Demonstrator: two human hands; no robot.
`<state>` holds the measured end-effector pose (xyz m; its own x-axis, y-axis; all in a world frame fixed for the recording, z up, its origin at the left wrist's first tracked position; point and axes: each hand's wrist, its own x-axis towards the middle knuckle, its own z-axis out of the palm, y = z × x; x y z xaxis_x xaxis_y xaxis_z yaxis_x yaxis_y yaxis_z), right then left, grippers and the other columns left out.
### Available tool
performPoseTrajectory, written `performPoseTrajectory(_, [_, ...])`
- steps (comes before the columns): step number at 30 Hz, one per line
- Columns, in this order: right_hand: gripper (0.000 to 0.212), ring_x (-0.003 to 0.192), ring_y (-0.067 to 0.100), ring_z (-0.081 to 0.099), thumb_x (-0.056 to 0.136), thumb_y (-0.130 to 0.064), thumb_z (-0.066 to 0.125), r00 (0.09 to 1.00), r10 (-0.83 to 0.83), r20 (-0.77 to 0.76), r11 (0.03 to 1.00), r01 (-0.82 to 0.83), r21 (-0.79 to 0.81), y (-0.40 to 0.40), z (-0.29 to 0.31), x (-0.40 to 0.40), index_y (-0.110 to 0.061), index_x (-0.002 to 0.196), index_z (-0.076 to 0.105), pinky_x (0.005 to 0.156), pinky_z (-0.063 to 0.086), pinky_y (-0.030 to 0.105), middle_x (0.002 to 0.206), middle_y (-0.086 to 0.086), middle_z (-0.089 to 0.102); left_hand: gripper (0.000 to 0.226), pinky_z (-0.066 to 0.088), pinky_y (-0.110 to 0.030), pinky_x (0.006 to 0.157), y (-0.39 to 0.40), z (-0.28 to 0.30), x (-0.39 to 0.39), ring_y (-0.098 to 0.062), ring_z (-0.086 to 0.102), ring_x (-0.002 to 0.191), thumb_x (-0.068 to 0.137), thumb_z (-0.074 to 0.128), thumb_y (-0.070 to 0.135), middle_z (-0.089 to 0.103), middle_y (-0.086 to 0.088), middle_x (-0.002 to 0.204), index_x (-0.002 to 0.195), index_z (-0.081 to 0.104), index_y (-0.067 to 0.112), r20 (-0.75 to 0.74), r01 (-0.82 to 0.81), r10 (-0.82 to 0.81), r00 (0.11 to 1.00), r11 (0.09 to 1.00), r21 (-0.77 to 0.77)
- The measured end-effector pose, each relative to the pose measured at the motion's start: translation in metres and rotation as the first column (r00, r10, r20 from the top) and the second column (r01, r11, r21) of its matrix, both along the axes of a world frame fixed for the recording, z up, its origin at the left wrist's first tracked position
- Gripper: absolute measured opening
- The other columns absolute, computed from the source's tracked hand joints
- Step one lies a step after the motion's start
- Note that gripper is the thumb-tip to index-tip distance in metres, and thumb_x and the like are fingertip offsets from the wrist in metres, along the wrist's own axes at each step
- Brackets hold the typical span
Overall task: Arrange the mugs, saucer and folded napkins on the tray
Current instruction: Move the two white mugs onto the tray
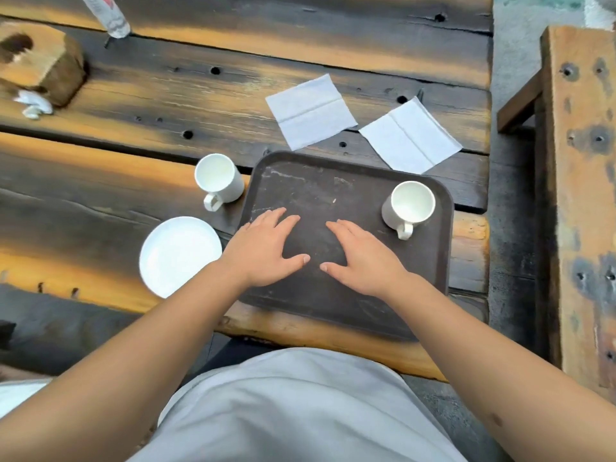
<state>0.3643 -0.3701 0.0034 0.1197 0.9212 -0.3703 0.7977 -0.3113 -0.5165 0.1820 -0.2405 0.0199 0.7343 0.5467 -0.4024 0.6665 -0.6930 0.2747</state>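
A dark brown tray (320, 188) lies on the wooden table in front of me. One white mug (409, 205) stands upright on the tray's right side, handle toward me. A second white mug (218, 180) stands on the table just left of the tray. A white saucer (178, 255) lies on the table at the tray's near left. Two white napkins lie flat beyond the tray, one (310, 111) at centre and one (410, 135) to its right. My left hand (265, 250) and my right hand (363, 258) rest flat on the tray, fingers spread, holding nothing.
A wooden block (40, 61) with crumpled tissue sits at the far left, and a plastic bottle (106, 15) stands at the back. A wooden bench (576, 181) runs along the right, past the table's edge.
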Motion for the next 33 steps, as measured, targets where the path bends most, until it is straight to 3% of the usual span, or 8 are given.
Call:
performPoseTrajectory(7, [0.076, 0.133, 0.023, 0.045, 0.088, -0.056, 0.055, 0.995, 0.097, 0.028, 0.994, -0.096, -0.042, 0.039, 0.001, -0.034, -0.030, 0.150, 0.020, 0.099, 0.046, 0.045, 0.155, -0.004, 0.034, 0.080, 0.046, -0.042, 0.098, 0.024, -0.001, -0.045, -0.020, 0.035, 0.140, 0.083, 0.045, 0.069, 0.021, 0.005, 0.160, 0.150, 0.027, 0.030, 0.030, -0.105, 0.106, 0.994, 0.994, -0.032])
performPoseTrajectory(13, [0.073, 0.130, 0.024, 0.048, 0.089, -0.056, 0.053, 0.991, 0.129, 0.032, 0.989, -0.126, -0.074, 0.078, -0.002, -0.065, -0.030, 0.150, 0.021, 0.096, 0.048, 0.046, 0.151, -0.002, 0.040, 0.067, 0.048, -0.038, 0.088, 0.062, 0.008, -0.074, -0.016, 0.052, 0.122, 0.086, 0.049, 0.062, 0.037, 0.012, 0.150, 0.144, 0.038, 0.030, 0.135, -0.152, 0.157, 0.978, 0.987, -0.047])
performPoseTrajectory(22, [0.074, 0.126, 0.025, 0.050, 0.087, -0.053, 0.059, 0.997, -0.037, -0.072, 0.997, 0.032, -0.076, 0.149, -0.010, -0.102, -0.027, 0.149, 0.027, 0.097, 0.044, 0.039, 0.147, 0.004, 0.046, 0.069, 0.039, -0.039, 0.104, 0.142, 0.005, -0.106, -0.019, 0.041, 0.132, 0.088, 0.061, 0.047, 0.038, 0.003, 0.149, 0.147, 0.035, 0.020, 0.267, -0.205, 0.237, 0.934, 0.968, -0.143])
performPoseTrajectory(27, [0.070, 0.104, 0.017, 0.061, 0.084, -0.050, 0.063, 0.924, -0.256, -0.283, 0.967, 0.247, -0.067, 0.182, -0.016, -0.117, -0.041, 0.143, 0.028, 0.085, 0.049, 0.034, 0.143, -0.003, 0.048, 0.080, 0.036, -0.041, 0.110, 0.180, -0.008, -0.111, -0.019, 0.039, 0.133, 0.086, 0.069, 0.037, 0.032, -0.002, 0.151, 0.151, 0.026, 0.016, 0.295, -0.176, 0.249, 0.922, 0.951, -0.254])
performPoseTrajectory(33, [0.076, 0.121, 0.011, 0.047, 0.075, -0.043, 0.072, 0.875, -0.332, -0.354, 0.934, 0.358, 0.009, 0.214, -0.025, -0.124, -0.041, 0.138, 0.029, 0.096, 0.049, 0.041, 0.135, -0.010, 0.047, 0.084, 0.038, -0.035, 0.105, 0.213, -0.027, -0.109, -0.022, 0.044, 0.126, 0.085, 0.072, 0.034, 0.030, -0.001, 0.151, 0.152, 0.024, 0.020, 0.283, -0.104, 0.204, 0.937, 0.937, -0.333])
